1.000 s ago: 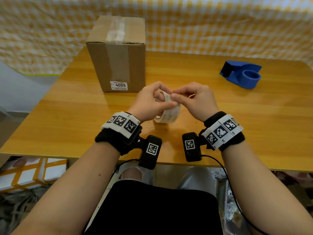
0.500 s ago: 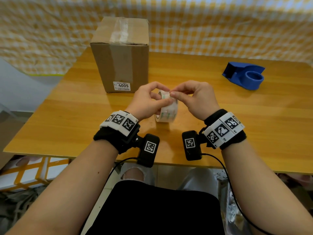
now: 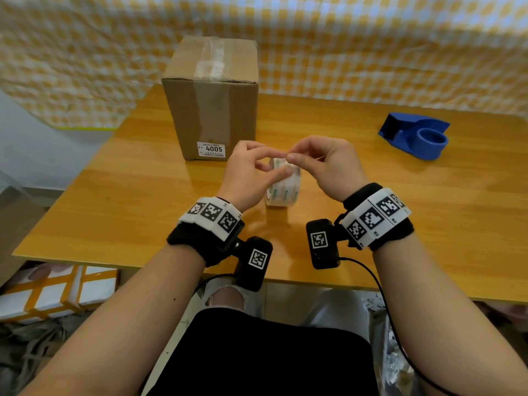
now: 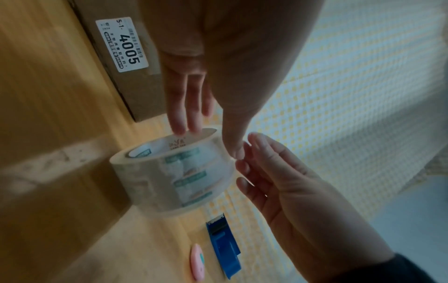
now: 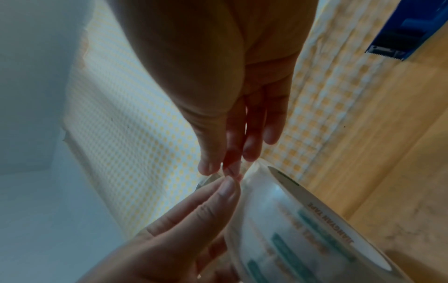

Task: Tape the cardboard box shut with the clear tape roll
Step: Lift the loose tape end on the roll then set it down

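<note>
A makeshift packing spot in a storeroom-like room.

A wooden table (image 3: pixel 371 195) stands against a yellow-checked cloth (image 3: pixel 371 52) hung as a backdrop, with a plain pale wall (image 3: pixel 34 150) showing at its left edge. On the table are a box (image 3: pixel 211 110) with a "4005" stock label (image 3: pixel 211 150) and a blue tape dispenser (image 3: pixel 417 138). Under the table lie white-and-orange cartons (image 3: pixel 57 292) and loose clutter.
</note>
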